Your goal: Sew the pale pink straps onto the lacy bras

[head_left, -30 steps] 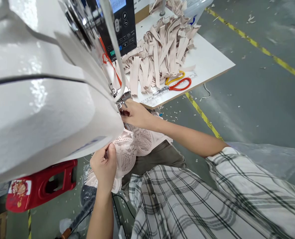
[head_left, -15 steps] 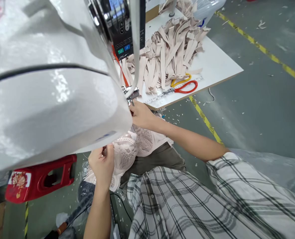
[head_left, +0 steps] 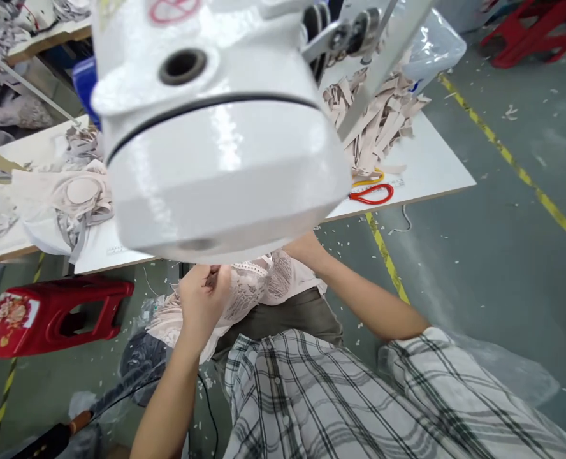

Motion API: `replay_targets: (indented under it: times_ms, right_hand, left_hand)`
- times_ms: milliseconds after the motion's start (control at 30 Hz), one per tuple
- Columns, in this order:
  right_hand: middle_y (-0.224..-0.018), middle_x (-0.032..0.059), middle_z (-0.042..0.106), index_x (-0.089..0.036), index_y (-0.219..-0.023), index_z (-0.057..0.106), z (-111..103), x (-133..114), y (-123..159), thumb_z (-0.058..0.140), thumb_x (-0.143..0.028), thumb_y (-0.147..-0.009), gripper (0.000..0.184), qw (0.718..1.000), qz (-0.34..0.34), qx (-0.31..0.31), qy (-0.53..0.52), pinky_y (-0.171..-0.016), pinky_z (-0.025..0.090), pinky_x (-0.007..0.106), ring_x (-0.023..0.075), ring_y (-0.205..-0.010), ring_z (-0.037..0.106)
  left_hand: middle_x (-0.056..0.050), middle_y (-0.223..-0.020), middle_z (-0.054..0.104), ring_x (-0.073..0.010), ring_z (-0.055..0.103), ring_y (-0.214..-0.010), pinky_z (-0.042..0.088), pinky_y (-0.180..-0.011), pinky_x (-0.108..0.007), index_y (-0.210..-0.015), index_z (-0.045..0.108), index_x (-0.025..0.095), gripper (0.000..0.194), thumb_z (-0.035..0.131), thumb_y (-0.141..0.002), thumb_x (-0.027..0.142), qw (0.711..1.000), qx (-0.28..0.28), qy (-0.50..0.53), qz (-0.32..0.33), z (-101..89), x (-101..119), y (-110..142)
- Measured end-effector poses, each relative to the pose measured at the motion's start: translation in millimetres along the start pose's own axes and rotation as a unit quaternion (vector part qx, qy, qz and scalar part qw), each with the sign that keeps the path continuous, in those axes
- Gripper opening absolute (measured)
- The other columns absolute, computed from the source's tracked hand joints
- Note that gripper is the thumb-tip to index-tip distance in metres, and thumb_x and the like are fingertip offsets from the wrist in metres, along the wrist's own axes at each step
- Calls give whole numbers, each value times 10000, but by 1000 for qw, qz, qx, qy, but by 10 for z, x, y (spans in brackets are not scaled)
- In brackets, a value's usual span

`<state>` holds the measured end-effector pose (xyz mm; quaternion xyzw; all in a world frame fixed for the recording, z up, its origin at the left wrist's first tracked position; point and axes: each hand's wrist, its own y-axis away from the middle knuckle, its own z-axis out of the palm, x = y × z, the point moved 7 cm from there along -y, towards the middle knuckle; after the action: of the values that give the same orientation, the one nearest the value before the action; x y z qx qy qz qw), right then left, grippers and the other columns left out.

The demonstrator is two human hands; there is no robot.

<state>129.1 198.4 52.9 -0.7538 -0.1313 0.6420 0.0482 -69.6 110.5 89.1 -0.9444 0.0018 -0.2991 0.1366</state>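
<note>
Under the white head of the sewing machine, a pale pink lace bra hangs down over the person's dark trousers. The left hand is at the nearer edge of the left cup; its thumb and forefinger are pressed together, and they seem to pinch this edge. The right hand reaches behind the machine head, so I cannot tell whether its fingers are spread or pinching.

The main change is in the viewpoint: half a second ago the machine stood more to the left, and the right hand's knuckles and the control panel could be seen. Now the machine covers them, while both hands stay about the same place on the bra. I judge therefore that the work in hand is not interrupted, only less visible, and the needle area cannot be checked.

On the bench, the beige fabric strips and the scissors handles remain at the right side, untouched.
</note>
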Motion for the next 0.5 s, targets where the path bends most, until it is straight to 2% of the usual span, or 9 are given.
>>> replay_targets:
  times_ms: [100,167,267,333,400,500]
  right_hand:
    - [-857,16,627,-214,-914,661,-24,126,433,634,-427,-890,215,991,75,-8,-112,-676,551,302,133,-682,597]
    - [-872,22,652,-242,-1002,666,-29,110,811,606,-399,-918,189,984,82,-34,-152,-612,560,290,125,-626,611]
    - [-902,57,712,-239,-1023,704,31,-111,1313,658,-349,-884,184,982,2,-130,-135,-619,593,321,172,-666,684]
    - [-850,52,738,-230,-1086,707,73,-299,1520,675,-308,-866,236,972,-72,-178,-137,-621,602,311,186,-672,710]
    - [-813,34,749,-242,-1150,691,79,-434,1595,650,-252,-878,276,964,-124,-185,-144,-611,601,279,175,-663,722]
    - [-826,33,763,-262,-1085,709,97,-550,1586,648,-186,-871,235,962,-172,-179,-112,-642,610,266,177,-704,743]
  left_hand:
    - [32,-620,627,-132,548,-540,342,-507,-240,-837,660,210,293,729,-779,489,997,-67,-26,18,71,25,66]
    - [26,-581,598,-138,514,-520,266,-490,-259,-797,646,218,340,745,-755,541,993,-68,-77,60,93,45,144]
    - [9,-503,506,-135,441,-501,221,-513,-287,-599,543,213,356,685,-828,445,980,30,-100,170,32,147,302]
    - [17,-490,457,-128,406,-495,223,-521,-285,-583,499,212,326,645,-852,323,970,93,-68,214,-18,207,410]
    - [28,-495,433,-124,385,-491,222,-517,-276,-598,478,212,294,608,-860,245,968,115,-35,220,-32,248,474]
    - [44,-491,386,-118,342,-476,218,-504,-267,-581,442,212,315,588,-860,204,971,119,5,206,-46,308,523]
